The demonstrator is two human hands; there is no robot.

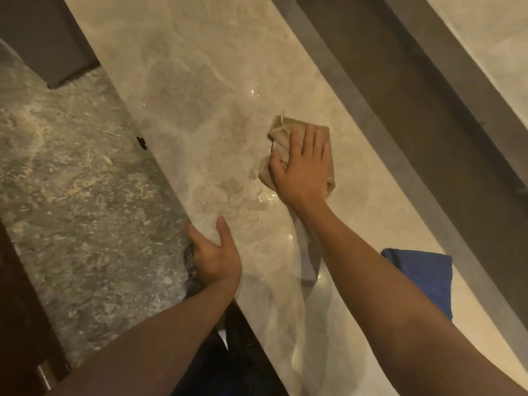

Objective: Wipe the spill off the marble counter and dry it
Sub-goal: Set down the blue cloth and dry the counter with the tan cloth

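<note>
We are looking down on a floor (71, 172) of mottled stone, grey veined with beige, which is filling the left side of the view. At the upper left a plain dark grey block (43, 38), perhaps a cabinet, is standing on that floor, its lower corner casting a thin shadow. At the lower left we are seeing a piece of dark reddish wooden furniture (20, 310), with a small round metal fitting (45, 372) showing at its near end. Across the upper right a broad grey band (400, 81) is running diagonally, and beyond it a pale stone surface (491, 38) is catching warm, yellowish, dim light.
</note>
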